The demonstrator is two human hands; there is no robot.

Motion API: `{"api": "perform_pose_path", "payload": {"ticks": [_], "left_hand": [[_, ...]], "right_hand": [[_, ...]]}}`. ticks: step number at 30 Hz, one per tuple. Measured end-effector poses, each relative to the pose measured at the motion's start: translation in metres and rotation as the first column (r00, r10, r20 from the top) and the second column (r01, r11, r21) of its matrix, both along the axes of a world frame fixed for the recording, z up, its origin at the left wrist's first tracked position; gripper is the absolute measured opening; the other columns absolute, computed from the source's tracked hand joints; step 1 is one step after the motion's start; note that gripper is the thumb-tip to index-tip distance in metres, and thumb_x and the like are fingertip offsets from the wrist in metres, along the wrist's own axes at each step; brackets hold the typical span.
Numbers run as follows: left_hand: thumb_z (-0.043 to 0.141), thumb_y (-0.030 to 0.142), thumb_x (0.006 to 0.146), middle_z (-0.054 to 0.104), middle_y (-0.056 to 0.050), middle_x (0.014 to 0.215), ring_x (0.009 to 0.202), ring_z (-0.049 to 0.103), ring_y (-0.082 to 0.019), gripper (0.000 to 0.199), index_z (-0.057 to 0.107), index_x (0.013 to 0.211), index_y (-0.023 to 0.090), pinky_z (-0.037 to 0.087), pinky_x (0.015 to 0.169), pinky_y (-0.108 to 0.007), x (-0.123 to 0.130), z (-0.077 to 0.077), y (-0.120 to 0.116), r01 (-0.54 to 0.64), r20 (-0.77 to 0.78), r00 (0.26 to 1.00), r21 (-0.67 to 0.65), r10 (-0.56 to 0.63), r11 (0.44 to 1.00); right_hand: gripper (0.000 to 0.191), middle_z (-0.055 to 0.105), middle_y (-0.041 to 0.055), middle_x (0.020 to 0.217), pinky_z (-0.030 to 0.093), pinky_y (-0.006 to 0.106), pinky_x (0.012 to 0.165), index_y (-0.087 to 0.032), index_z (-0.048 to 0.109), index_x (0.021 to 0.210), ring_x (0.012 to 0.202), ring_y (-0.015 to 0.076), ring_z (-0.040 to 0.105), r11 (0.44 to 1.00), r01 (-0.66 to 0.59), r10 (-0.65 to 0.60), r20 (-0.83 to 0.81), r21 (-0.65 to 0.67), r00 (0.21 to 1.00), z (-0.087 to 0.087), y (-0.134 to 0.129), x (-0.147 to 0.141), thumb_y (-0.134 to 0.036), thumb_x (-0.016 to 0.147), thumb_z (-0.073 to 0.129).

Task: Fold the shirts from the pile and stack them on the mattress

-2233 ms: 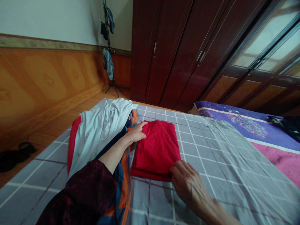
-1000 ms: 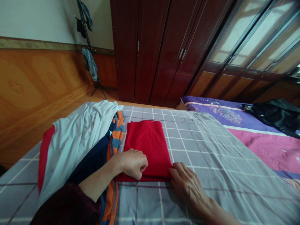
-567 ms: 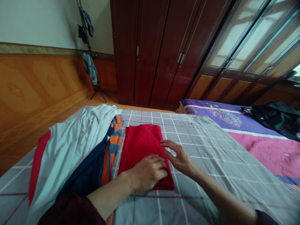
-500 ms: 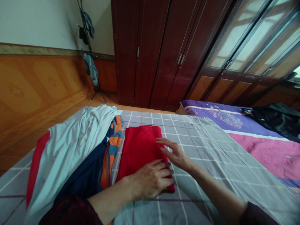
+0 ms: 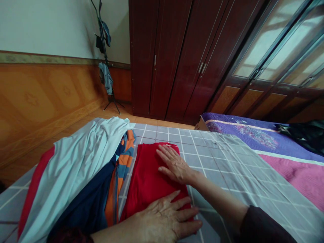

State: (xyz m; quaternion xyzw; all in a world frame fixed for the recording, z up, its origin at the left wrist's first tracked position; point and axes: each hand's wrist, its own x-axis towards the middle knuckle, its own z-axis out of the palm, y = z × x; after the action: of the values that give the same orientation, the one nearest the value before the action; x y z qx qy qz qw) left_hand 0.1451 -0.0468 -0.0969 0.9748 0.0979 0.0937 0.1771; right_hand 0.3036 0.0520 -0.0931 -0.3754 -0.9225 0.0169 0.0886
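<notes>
A folded red garment (image 5: 149, 175) lies flat on the grey checked bedsheet (image 5: 202, 148). My left hand (image 5: 167, 216) rests palm down across its near part, fingers spread and reaching past its right edge. On its far right part my right hand (image 5: 177, 167) lies flat with the fingers stretched out. Neither hand grips the cloth. Left of the red garment is a heap of clothes: a pale blue-white garment with a red edge (image 5: 86, 155), a dark navy one (image 5: 91, 195) and an orange and blue patterned one (image 5: 125, 153).
A second bed with a purple and pink cover (image 5: 243, 131) stands at the right, a black garment (image 5: 306, 136) lying on it. Behind the beds rises a dark red wardrobe (image 5: 174, 60). A coat stand (image 5: 102, 40) with hanging items is at the back left.
My right hand has moved left and onto the far part of the red garment. My left hand has come nearer, its fingers now more spread. The view has shifted slightly.
</notes>
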Motion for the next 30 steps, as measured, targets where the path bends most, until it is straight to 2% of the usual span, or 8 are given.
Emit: {"api": "perform_pose_path", "payload": {"ticks": [4,9,12,14,17,20,26,30], "left_hand": [[0.025,0.036,0.1,0.037,-0.001,0.147,0.136,0.03,-0.025,0.044,0.036,0.141,0.024,0.03,0.108,-0.046,0.002,-0.003,0.001,-0.018,0.016,1.0,0.059,0.017,0.998],[0.03,0.036,0.099,0.042,-0.004,0.144,0.136,0.03,-0.026,0.044,0.036,0.14,0.022,0.029,0.108,-0.048,0.003,-0.005,0.003,0.009,0.035,0.999,0.157,-0.015,0.988],[0.032,0.036,0.099,0.047,-0.004,0.14,0.134,0.035,-0.025,0.042,0.04,0.137,0.022,0.031,0.107,-0.046,0.005,-0.008,0.003,-0.012,0.067,0.998,0.228,-0.003,0.973],[0.032,0.034,0.099,0.051,-0.003,0.136,0.129,0.041,-0.023,0.039,0.044,0.134,0.023,0.032,0.105,-0.042,0.007,-0.01,0.003,-0.024,0.093,0.996,0.27,-0.001,0.963],[0.032,0.034,0.099,0.058,-0.002,0.127,0.122,0.047,-0.022,0.036,0.047,0.129,0.022,0.037,0.099,-0.037,0.01,-0.013,0.004,-0.023,0.122,0.992,0.299,-0.015,0.954],[0.03,0.036,0.099,0.059,-0.001,0.125,0.12,0.048,-0.023,0.037,0.048,0.128,0.023,0.038,0.096,-0.037,0.011,-0.012,0.005,-0.026,0.111,0.994,0.288,-0.006,0.957],[0.038,0.033,0.096,0.045,-0.001,0.141,0.133,0.035,-0.025,0.039,0.045,0.133,0.024,0.033,0.105,-0.046,0.008,-0.003,0.003,-0.002,0.034,0.999,0.256,-0.007,0.967],[0.038,0.034,0.096,0.046,-0.004,0.141,0.133,0.035,-0.027,0.043,0.039,0.138,0.023,0.031,0.106,-0.049,0.008,-0.006,0.003,-0.003,0.044,0.999,0.168,-0.004,0.986]], "right_hand": [[0.068,0.022,0.0113,0.153,0.016,0.044,0.115,-0.014,0.026,0.146,0.142,0.0234,0.013,0.984,-0.163,0.164,0.01,-0.078,0.986,-0.004,-0.004,-0.016,-0.055,0.093,0.034],[0.068,0.025,0.0147,0.151,0.019,0.047,0.113,-0.012,0.025,0.147,0.14,0.0271,0.019,0.988,0.144,-0.14,0.078,-0.05,0.987,-0.006,0.054,-0.027,-0.055,0.094,0.029],[0.073,0.025,0.0193,0.15,0.019,0.05,0.112,-0.007,0.025,0.145,0.14,0.0314,0.018,0.959,0.282,-0.283,0.052,0.023,0.958,0.0,0.055,-0.036,-0.055,0.092,0.037],[0.073,0.022,0.019,0.151,0.018,0.049,0.112,-0.007,0.026,0.145,0.141,0.0311,0.015,0.975,0.219,-0.22,0.017,0.042,0.975,0.003,0.033,-0.042,-0.055,0.091,0.039],[0.068,0.024,0.0132,0.152,0.017,0.045,0.114,-0.015,0.03,0.145,0.141,0.0264,0.017,0.997,-0.074,0.074,0.003,-0.033,0.997,0.002,-0.005,-0.05,-0.058,0.092,0.033],[0.064,0.029,0.0111,0.151,0.014,0.044,0.114,-0.017,0.032,0.144,0.14,0.0242,0.019,0.979,-0.184,0.186,0.016,-0.087,0.982,-0.001,-0.007,-0.056,-0.056,0.094,0.028],[0.056,0.038,0.0143,0.146,0.022,0.048,0.11,-0.014,0.042,0.138,0.134,0.0291,0.033,0.988,0.149,-0.147,0.075,-0.028,0.986,0.004,0.063,-0.067,-0.048,0.095,0.032],[0.064,0.028,0.0212,0.149,0.02,0.052,0.11,-0.006,0.036,0.141,0.137,0.0348,0.024,0.963,0.27,-0.27,0.01,0.018,0.963,0.007,0.053,-0.055,-0.05,0.093,0.036]]}}
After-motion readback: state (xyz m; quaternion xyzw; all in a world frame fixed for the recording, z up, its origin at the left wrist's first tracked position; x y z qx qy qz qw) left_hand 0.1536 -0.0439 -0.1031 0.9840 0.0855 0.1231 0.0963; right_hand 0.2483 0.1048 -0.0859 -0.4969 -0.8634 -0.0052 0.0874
